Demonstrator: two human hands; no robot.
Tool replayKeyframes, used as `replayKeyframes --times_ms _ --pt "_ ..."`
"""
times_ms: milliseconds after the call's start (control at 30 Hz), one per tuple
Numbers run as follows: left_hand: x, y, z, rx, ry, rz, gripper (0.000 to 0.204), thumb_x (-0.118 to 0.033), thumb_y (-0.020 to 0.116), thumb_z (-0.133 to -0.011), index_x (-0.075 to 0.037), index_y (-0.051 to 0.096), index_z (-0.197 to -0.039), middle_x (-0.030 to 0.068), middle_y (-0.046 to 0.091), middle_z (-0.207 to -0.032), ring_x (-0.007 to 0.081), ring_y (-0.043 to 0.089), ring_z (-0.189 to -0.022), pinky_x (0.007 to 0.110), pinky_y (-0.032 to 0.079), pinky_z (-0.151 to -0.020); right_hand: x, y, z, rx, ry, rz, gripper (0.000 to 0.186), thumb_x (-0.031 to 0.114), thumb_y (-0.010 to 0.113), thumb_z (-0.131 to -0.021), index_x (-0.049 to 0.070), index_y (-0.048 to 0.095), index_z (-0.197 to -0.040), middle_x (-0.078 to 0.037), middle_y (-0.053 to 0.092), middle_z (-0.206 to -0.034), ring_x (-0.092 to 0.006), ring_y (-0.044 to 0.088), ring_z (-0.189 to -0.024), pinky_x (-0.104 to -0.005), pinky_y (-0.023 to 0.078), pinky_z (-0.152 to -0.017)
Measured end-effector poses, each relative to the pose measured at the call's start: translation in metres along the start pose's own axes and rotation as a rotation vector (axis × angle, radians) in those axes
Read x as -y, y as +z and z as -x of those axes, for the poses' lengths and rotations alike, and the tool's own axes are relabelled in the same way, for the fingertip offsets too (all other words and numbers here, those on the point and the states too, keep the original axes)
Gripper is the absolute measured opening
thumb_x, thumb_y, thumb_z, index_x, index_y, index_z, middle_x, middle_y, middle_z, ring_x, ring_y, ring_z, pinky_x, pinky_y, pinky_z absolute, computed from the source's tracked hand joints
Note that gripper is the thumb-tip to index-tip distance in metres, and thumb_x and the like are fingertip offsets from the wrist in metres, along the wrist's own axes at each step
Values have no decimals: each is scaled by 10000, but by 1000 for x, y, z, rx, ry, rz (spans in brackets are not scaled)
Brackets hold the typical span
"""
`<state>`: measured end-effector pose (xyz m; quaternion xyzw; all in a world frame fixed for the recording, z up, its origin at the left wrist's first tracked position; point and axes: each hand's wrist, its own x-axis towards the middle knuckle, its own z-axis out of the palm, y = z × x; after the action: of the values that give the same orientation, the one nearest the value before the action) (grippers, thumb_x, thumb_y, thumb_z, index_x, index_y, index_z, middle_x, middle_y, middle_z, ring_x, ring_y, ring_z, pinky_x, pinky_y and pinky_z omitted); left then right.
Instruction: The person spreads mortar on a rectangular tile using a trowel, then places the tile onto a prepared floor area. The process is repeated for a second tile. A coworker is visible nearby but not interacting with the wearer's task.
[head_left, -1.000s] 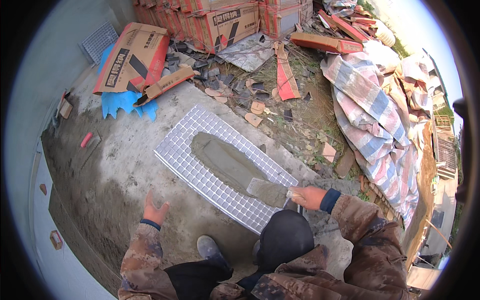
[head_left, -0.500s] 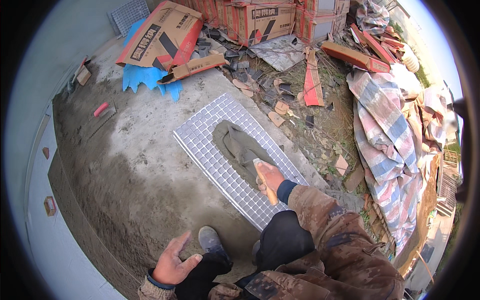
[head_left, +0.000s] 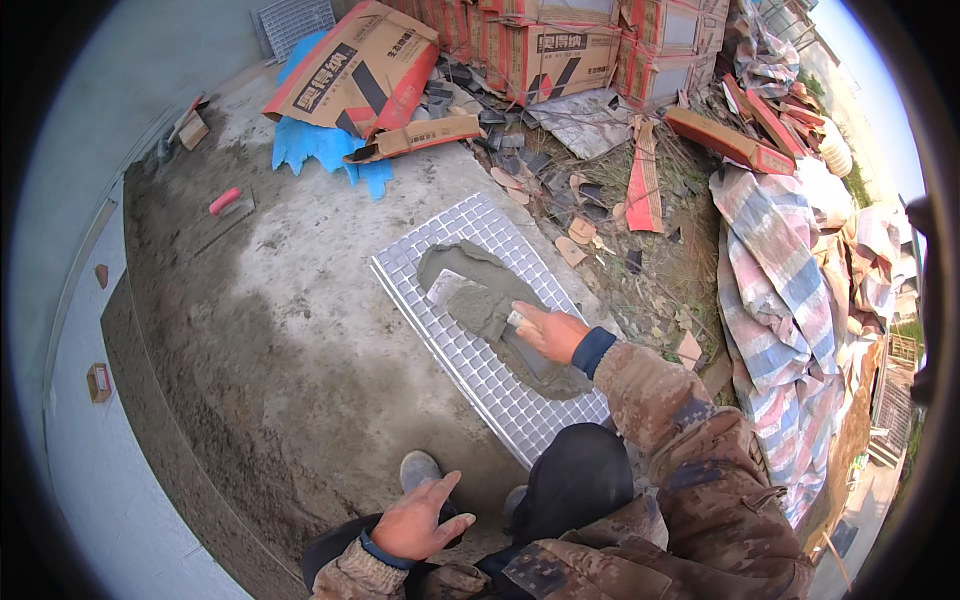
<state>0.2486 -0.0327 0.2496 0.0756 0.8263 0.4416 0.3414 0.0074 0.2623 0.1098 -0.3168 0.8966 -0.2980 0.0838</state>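
Observation:
A pale panel with a raised square grid [head_left: 405, 262], which looks like the back of a tile, lies on the ground before me. Wet grey mortar [head_left: 545, 375] is spread along its middle. My right hand [head_left: 548, 330] is closed around the wooden handle of a trowel [head_left: 445, 288]. The trowel's blade lies over the mortar bed with a lump of mortar on it, its tip toward the panel's far left. Down by my shoe [head_left: 418, 468], my left hand [head_left: 415, 520] has its fingers stretched out and holds nothing.
A notched trowel with a red handle [head_left: 224, 202] lies on the mortar-covered floor [head_left: 270, 370] to the left. Stacked cartons [head_left: 570, 60] and a torn flattened carton [head_left: 365, 70] stand behind. Rubble and a striped tarp [head_left: 775, 300] occupy the right side.
The trowel has turned and moved up-left across the mortar; its blade now carries a lump. The mortar patch reaches nearer to me. My left hand has moved rightward.

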Motion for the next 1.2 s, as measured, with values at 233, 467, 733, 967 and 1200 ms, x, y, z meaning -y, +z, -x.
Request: replayKeyframes --times_ms 233,467,733,967,1200 --pt "4 2 4 -37 -14 -50 693 -414 674 -897 -3 456 -1410 247 569 -1264 434 557 -1151 466 477 -958 -22 22 -22 159 390 407 563 368 527 -983 206 346 -1491 -214 682 -922 -398 667 -774 -520 527 -709" --pt "2 -2 11 -26 -59 -55 677 -396 673 -900 4 458 -1402 239 583 -1226 420 559 -1135 457 471 -956 18 36 -45 55 841 -856 353 318 531 -989 156 559 -1300 -33 525 -669 -165 528 -495 -361 461 -464" --pt "-3 -3 6 -27 35 -48 670 -366 685 -893 26 461 -1389 246 604 -1179 413 570 -1111 450 471 -952 56 46 -69 204 785 -956 357 363 532 -998 159 539 -1290 -9 509 -654 -125 495 -480 -319 419 -426" --pt "-1 -2 13 -42 6 -45 660 -372 685 -892 8 468 -1386 242 607 -1160 419 577 -1093 456 479 -939 33 32 -42 80 410 -525 507 348 532 -998 108 451 -1437 -29 544 -689 -136 500 -484 -324 442 -442" --pt "3 2 13 -42 16 -59 671 -392 682 -894 -3 461 -1394 242 603 -1177 420 577 -1101 455 480 -938 68 57 -67 195 801 -1053 336 366 512 -1006 165 546 -1273 -7 488 -660 -101 457 -472 -304 415 -410"
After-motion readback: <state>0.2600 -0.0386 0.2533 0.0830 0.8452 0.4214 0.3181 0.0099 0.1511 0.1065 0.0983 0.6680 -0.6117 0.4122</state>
